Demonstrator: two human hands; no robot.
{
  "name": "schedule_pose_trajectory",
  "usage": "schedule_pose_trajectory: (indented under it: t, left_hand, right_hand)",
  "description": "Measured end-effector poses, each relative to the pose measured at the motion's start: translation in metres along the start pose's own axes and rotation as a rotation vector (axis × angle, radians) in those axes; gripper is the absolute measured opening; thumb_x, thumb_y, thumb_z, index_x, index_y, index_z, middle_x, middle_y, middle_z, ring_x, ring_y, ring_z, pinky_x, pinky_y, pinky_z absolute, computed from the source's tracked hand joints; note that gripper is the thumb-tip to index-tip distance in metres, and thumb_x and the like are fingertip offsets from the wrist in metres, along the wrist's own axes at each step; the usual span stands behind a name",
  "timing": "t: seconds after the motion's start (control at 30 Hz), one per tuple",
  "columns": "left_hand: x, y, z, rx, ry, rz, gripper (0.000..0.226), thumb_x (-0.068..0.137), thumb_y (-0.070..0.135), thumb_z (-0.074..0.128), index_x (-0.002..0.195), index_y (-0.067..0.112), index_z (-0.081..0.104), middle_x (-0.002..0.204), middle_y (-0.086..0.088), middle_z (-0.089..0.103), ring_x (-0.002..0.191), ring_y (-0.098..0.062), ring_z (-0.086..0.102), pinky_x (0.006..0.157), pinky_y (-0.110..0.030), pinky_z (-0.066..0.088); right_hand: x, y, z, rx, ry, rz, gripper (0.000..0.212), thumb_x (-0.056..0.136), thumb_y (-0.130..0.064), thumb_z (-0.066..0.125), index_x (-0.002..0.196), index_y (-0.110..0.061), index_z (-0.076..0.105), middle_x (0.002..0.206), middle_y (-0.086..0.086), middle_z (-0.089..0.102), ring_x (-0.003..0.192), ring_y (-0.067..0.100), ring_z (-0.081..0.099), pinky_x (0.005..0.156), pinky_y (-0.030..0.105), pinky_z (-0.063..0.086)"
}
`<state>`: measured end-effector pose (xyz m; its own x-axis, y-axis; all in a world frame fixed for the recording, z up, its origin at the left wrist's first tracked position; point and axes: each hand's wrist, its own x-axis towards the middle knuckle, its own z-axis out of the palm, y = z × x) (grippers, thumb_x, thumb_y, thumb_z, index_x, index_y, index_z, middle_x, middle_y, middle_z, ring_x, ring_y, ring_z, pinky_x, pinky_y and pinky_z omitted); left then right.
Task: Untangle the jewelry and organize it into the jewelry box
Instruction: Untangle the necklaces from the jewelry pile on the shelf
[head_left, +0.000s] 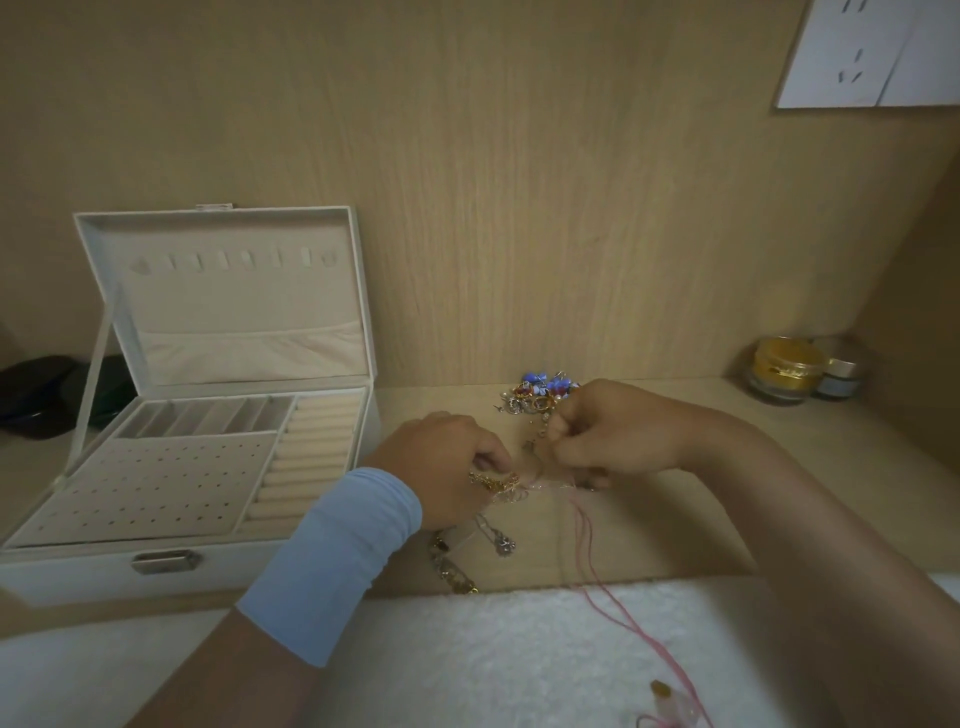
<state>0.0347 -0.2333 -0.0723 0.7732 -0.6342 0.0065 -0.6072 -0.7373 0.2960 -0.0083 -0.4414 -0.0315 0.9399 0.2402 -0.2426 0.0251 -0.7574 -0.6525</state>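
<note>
Left hand (447, 467) is held knuckles-up over the desk (649, 530), its curled fingers pinching the gold chain tangle (501, 483). Right hand (618, 431) is fisted opposite, its fingertips pinched on a fine strand of it. The tangle is held between both hands, right of the open jewelry box (156, 569).

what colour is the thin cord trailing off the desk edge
Pink. The thin cord shows best in the head view, running down over the white fluffy cloth.

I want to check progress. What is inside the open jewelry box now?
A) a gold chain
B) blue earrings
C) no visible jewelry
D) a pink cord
C: the jewelry box shows bare compartments; the left hand and right hand pinch the tangled chains outside it.
</note>
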Motion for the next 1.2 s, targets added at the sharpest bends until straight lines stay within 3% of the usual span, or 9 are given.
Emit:
schedule_pose_trajectory:
  t: [0.13, 0.23, 0.4, 0.57, 0.67, 0.8, 0.93, 1.1, 1.2]
  left_hand:
    - [0.001, 0.006, 0.008, -0.059, 0.03, -0.004, 0.02, 0.078, 0.047, 0.07, 0.097, 0.041, 0.07, 0.095, 0.019, 0.056, 0.101, -0.007, 0.052, 0.092, -0.028, 0.042]
    - [0.003, 0.005, 0.009, -0.059, 0.052, -0.023, 0.013, 0.08, 0.046, 0.071, 0.091, 0.038, 0.07, 0.088, 0.019, 0.054, 0.092, -0.007, 0.053, 0.089, -0.027, 0.041]
    - [0.002, 0.006, 0.008, -0.185, 0.093, -0.096, 0.007, 0.084, 0.033, 0.066, 0.078, 0.035, 0.064, 0.079, 0.019, 0.061, 0.084, -0.006, 0.061, 0.083, -0.025, 0.049]
    - [0.003, 0.006, 0.004, -0.377, 0.096, -0.151, 0.014, 0.089, 0.028, 0.062, 0.076, 0.034, 0.066, 0.076, 0.016, 0.065, 0.075, -0.003, 0.061, 0.072, -0.023, 0.047]
    - [0.002, 0.004, 0.0, -0.354, 0.076, -0.128, 0.012, 0.089, 0.032, 0.065, 0.078, 0.034, 0.07, 0.078, 0.02, 0.066, 0.078, 0.001, 0.062, 0.079, -0.025, 0.05]
    - [0.0, 0.002, -0.007, -0.263, 0.023, -0.09, 0.007, 0.084, 0.035, 0.07, 0.079, 0.035, 0.076, 0.068, 0.023, 0.066, 0.071, 0.005, 0.061, 0.076, -0.021, 0.05]
    - [-0.007, 0.005, -0.017, -0.267, -0.169, 0.012, 0.007, 0.082, 0.031, 0.076, 0.089, 0.031, 0.078, 0.063, 0.032, 0.063, 0.065, 0.014, 0.057, 0.066, -0.005, 0.04]
    - [-0.008, -0.008, -0.032, -0.33, -0.031, -0.031, 0.023, 0.085, 0.019, 0.071, 0.087, 0.042, 0.071, 0.084, 0.018, 0.07, 0.069, 0.008, 0.059, 0.076, -0.014, 0.047]
    - [-0.008, -0.014, -0.037, -0.183, 0.049, -0.106, 0.022, 0.086, 0.018, 0.068, 0.088, 0.04, 0.072, 0.089, 0.018, 0.068, 0.071, 0.007, 0.057, 0.072, -0.011, 0.042]
  right_hand:
    - [0.0, 0.01, -0.004, 0.225, -0.024, 0.018, 0.017, 0.09, -0.008, 0.058, 0.088, 0.006, 0.068, 0.076, 0.012, 0.074, 0.07, 0.019, 0.07, 0.054, 0.025, 0.051]
    - [0.002, 0.016, -0.004, 0.462, -0.024, 0.011, 0.021, 0.095, -0.005, 0.056, 0.081, 0.0, 0.071, 0.092, 0.02, 0.074, 0.08, 0.024, 0.072, 0.068, 0.03, 0.059]
    - [0.005, 0.021, -0.003, 0.667, -0.041, 0.021, 0.02, 0.098, -0.006, 0.055, 0.079, -0.01, 0.062, 0.068, 0.009, 0.059, 0.058, 0.02, 0.063, 0.067, 0.034, 0.059]
    - [0.006, 0.022, -0.004, 0.415, 0.008, 0.084, 0.009, 0.095, -0.017, 0.063, 0.095, -0.015, 0.071, 0.058, -0.002, 0.044, 0.042, 0.009, 0.034, 0.041, 0.022, 0.036]
    - [0.003, 0.017, -0.005, 0.137, 0.02, 0.079, 0.008, 0.089, -0.025, 0.07, 0.091, -0.024, 0.078, 0.052, -0.009, 0.045, 0.045, 0.005, 0.04, 0.043, 0.021, 0.035]
    - [-0.002, 0.007, -0.006, -0.064, -0.145, 0.107, 0.01, 0.088, -0.027, 0.073, 0.093, -0.02, 0.077, 0.047, -0.011, 0.053, 0.04, 0.002, 0.042, 0.042, 0.018, 0.039]
    - [-0.006, 0.0, -0.004, -0.152, -0.303, 0.182, 0.01, 0.083, -0.028, 0.078, 0.091, -0.022, 0.079, 0.056, -0.01, 0.062, 0.048, 0.008, 0.05, 0.053, 0.022, 0.046]
    - [-0.007, -0.008, -0.004, -0.304, -0.154, 0.128, 0.007, 0.077, -0.037, 0.081, 0.078, -0.03, 0.078, 0.059, -0.016, 0.063, 0.057, -0.006, 0.054, 0.057, 0.014, 0.043]
    - [0.0, -0.012, 0.004, -0.413, 0.037, 0.04, 0.009, 0.08, -0.033, 0.071, 0.076, -0.026, 0.076, 0.068, -0.01, 0.069, 0.066, -0.001, 0.059, 0.065, 0.025, 0.052]
